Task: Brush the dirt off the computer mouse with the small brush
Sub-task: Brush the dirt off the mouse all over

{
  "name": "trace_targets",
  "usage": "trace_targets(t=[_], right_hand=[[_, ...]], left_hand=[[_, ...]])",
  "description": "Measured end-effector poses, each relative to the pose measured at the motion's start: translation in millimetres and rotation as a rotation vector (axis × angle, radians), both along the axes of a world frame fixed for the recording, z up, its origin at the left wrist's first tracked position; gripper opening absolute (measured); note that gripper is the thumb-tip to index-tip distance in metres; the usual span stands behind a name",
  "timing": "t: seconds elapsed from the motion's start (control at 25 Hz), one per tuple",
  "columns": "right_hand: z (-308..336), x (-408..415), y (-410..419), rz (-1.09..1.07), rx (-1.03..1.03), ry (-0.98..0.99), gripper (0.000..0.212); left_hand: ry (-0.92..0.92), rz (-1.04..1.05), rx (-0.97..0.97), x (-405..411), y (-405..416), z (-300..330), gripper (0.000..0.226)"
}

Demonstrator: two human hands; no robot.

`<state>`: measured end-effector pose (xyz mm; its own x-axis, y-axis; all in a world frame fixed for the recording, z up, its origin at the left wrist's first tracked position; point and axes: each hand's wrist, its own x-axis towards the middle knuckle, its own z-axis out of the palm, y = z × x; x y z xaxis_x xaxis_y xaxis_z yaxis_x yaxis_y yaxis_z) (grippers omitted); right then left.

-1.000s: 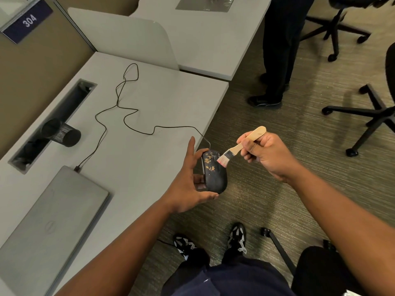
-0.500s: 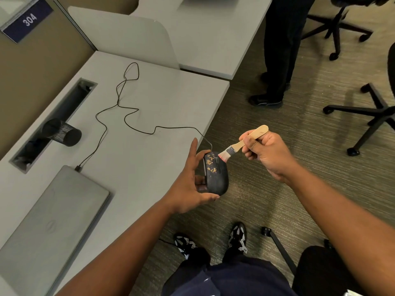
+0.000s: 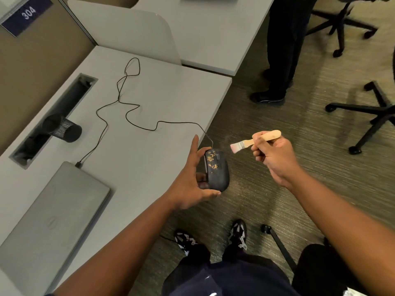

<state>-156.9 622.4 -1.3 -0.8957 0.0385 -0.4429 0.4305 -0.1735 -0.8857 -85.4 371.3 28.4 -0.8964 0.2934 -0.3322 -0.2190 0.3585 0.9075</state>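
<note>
My left hand (image 3: pixel 190 182) holds a black wired computer mouse (image 3: pixel 218 170) just beyond the desk's right edge, over the carpet. Yellowish crumbs of dirt (image 3: pixel 212 160) cover the front half of its top. Its thin black cable (image 3: pixel 128 99) loops back across the desk to the laptop. My right hand (image 3: pixel 272 154) grips the wooden handle of a small brush (image 3: pixel 254 141). The pale bristles point left and hang a short gap to the upper right of the mouse, not touching it.
A closed grey laptop (image 3: pixel 53 214) lies on the grey desk (image 3: pixel 149 92) at lower left. A black mesh cup (image 3: pixel 64 129) lies beside the cable slot. Another person's dark legs (image 3: pixel 282 45) stand behind, with office chair bases (image 3: pixel 372 112) on the right. My shoes are below.
The brush has lifted off the mouse's front and swung up and to the right, so the bristles are now clear of it. My left hand keeps the mouse nearly still.
</note>
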Motion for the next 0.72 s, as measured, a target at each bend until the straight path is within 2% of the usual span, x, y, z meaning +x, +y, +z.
trace_targets(t=[0.16,0.32,0.48,0.72], right_hand=[[21.5,8.1,-2.5,0.061,-0.002,0.134,0.014],[44.9,18.2,-14.1,0.308,0.045,0.292,0.016],[55.4,27.2,-22.0,0.529,0.052,0.327,0.026],[52.3,32.1,-29.4,0.516,0.0,0.312,0.031]], left_hand=[[-0.007,0.016,-0.008,-2.6,-2.5,-0.3,0.151],[-0.025,0.005,-0.005,-3.1,-4.0,-1.3,0.153],[-0.032,-0.004,-0.039,-4.2,-3.7,-1.4,0.155],[-0.033,-0.016,-0.085,-3.0,-5.1,-4.9,0.157]])
